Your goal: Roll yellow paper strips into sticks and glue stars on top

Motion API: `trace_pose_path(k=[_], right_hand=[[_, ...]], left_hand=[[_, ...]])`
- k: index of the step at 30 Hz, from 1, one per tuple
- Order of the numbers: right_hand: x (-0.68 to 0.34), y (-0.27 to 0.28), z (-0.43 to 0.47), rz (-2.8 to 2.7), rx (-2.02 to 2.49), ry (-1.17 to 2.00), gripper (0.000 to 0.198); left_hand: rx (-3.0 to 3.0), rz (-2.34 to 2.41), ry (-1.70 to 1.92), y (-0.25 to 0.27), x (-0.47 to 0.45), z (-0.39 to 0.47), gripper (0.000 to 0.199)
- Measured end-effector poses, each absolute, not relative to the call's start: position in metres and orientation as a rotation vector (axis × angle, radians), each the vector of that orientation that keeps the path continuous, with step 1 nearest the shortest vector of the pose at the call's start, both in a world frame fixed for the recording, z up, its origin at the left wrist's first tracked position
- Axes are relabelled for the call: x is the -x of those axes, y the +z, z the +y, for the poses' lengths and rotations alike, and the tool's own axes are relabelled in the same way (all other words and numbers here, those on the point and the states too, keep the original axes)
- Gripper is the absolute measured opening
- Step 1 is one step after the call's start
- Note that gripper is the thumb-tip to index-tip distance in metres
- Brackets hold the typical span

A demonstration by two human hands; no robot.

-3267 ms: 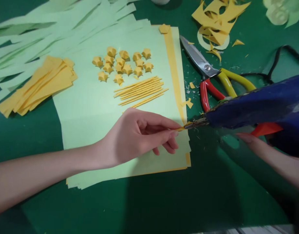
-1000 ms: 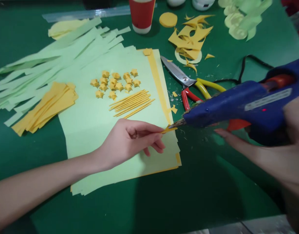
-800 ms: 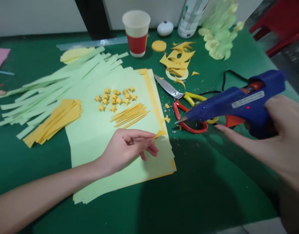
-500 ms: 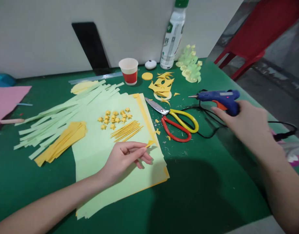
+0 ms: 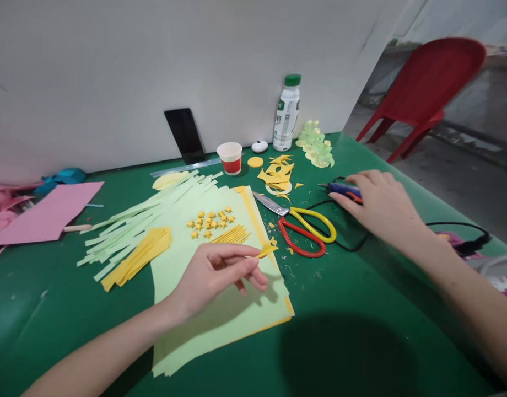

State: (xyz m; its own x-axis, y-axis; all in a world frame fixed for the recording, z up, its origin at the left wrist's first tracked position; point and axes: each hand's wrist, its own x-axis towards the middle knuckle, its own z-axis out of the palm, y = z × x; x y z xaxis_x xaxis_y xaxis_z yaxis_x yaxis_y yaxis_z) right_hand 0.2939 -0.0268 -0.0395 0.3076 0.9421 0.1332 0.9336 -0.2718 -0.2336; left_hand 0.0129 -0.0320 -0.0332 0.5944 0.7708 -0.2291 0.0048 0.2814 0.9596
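My left hand (image 5: 224,275) pinches a small folded piece of yellow paper (image 5: 267,251) between thumb and fingers, just above the light green paper sheets (image 5: 195,336). Over at the right, my right hand (image 5: 383,204) covers the blue glue gun (image 5: 343,190), thumb on the near side and fingers over the top; its handle is hidden. Several yellow paper stars (image 5: 212,221) and a row of thin rolled yellow paper sticks (image 5: 232,234) lie on the sheets. Scissors (image 5: 307,223) with one yellow and one red handle rest between my hands, blades open.
Green and yellow paper strips (image 5: 140,256) lie at left beside pink paper (image 5: 55,212). Along the wall stand a phone (image 5: 185,135), a paper cup (image 5: 230,159), a bottle (image 5: 286,118) and green paper flowers (image 5: 317,146). The gun's black cord (image 5: 356,245) runs behind the scissors.
My right hand has shifted from the gun's handle to over its body, and the gun now points left with less of it showing. My left hand still pinches the yellow paper. The view has tilted up.
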Motion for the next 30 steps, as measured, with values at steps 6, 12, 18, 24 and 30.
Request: trace_pose_path(k=[6,12,18,24,30], right_hand=[[-0.238,-0.006,-0.033,-1.955,1.484,1.282,0.027],[-0.223,-0.011,-0.029,-1.727,1.192,1.957,0.015],[-0.227,-0.012,-0.03,-1.652,1.164,2.088,0.013],[-0.223,-0.012,-0.032,-1.698,1.157,2.12,0.01],[-0.218,-0.013,-0.033,-1.68,1.153,2.184,0.009]], left_hand=[[-1.475,0.758,0.211,0.008,-0.014,-0.016,0.012],[-1.685,0.711,0.055,0.017,-0.021,-0.009,0.018],[-1.921,0.654,0.065,0.015,-0.02,-0.01,0.02],[-2.064,0.619,0.072,0.016,-0.017,-0.014,0.021],[-2.238,0.583,0.118,0.019,-0.017,-0.022,0.022]])
